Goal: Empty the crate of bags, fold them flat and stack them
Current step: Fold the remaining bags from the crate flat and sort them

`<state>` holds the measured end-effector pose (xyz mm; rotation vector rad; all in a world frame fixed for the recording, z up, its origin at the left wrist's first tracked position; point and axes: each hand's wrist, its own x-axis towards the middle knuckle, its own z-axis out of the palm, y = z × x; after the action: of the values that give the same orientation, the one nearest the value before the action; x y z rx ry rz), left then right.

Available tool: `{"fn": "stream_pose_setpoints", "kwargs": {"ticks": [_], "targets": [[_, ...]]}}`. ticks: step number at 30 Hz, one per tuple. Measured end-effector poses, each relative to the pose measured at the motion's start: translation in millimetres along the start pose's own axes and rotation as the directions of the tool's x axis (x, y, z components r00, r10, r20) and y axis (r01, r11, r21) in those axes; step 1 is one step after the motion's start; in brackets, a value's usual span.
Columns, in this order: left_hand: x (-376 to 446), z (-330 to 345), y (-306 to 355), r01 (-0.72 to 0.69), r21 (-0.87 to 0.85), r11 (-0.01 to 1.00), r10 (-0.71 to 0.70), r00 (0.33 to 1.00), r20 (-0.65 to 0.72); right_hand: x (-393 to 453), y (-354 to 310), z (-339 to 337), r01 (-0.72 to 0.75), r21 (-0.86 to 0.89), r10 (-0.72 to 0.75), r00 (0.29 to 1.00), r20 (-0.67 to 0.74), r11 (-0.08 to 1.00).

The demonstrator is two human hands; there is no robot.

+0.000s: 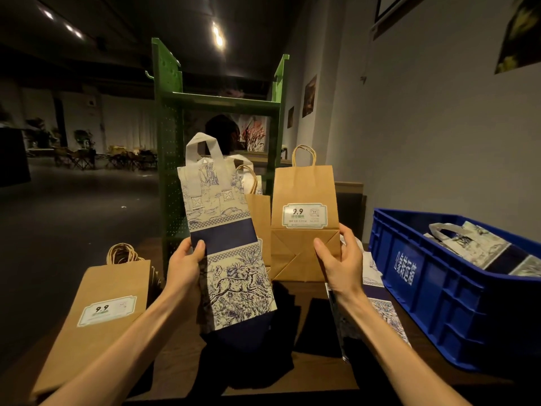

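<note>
My left hand [187, 259] grips a flat blue-and-white patterned bag [231, 230] by its left edge and holds it up above the table. My right hand [339, 256] holds a flat brown paper bag [304, 197] with a "9.9" label, thumb on its folded base. A second brown bag [260, 212] shows between the two. The blue crate [433, 291] stands at the right with patterned bags [480, 244] lying inside. A stack of flat brown bags [102, 315] lies on the table at the left. Flat patterned bags [383, 315] lie under my right forearm.
The wooden table [319, 373] runs under both arms. A green metal shelf rack [216, 104] stands just behind the table. A grey wall [424, 127] with pictures runs along the right. Dark open floor lies to the left.
</note>
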<state>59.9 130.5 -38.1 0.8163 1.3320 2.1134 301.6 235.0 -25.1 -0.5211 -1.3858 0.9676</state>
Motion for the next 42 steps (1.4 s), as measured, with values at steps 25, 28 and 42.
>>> {"fn": "stream_pose_setpoints", "kwargs": {"ticks": [25,28,42], "targets": [[-17.5,-9.5,1.2,0.159,-0.043,0.986,-0.138,0.942,0.305,4.6,-1.3,25.2,-0.514,-0.174,0.542,0.801,0.253,0.84],[-19.2,-8.5,2.5,0.129,-0.017,0.992,-0.119,0.955,0.273,1.6,0.0,29.8,-0.469,-0.183,0.5,0.839,0.215,0.864],[-11.9,-43.6,18.6,-0.423,0.359,0.832,0.418,0.903,0.096,-1.0,6.9,7.0,-0.386,0.035,0.38,0.917,0.121,0.922]]}}
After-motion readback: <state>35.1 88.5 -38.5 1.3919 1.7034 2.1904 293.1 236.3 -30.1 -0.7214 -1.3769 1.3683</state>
